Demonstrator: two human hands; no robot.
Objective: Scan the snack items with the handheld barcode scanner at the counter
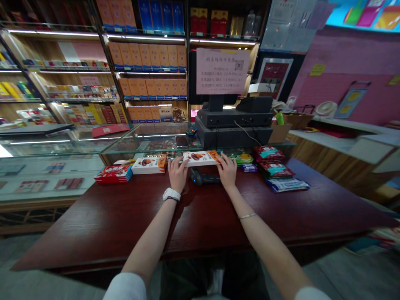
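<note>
Between my two hands is a flat white and orange snack box with a picture on its top. My left hand grips its left end, and my right hand grips its right end. Just below the box, a black barcode scanner lies on the dark red table. A similar white and orange box lies left of my left hand, beside a stack of red packets. To the right of my right hand are a small purple packet and a green and yellow package.
Red-brown bags and blue-white packets are piled at the table's right. Behind the table stands a glass counter with a black cash register carrying a pink paper sign. Shelves of boxed goods line the wall.
</note>
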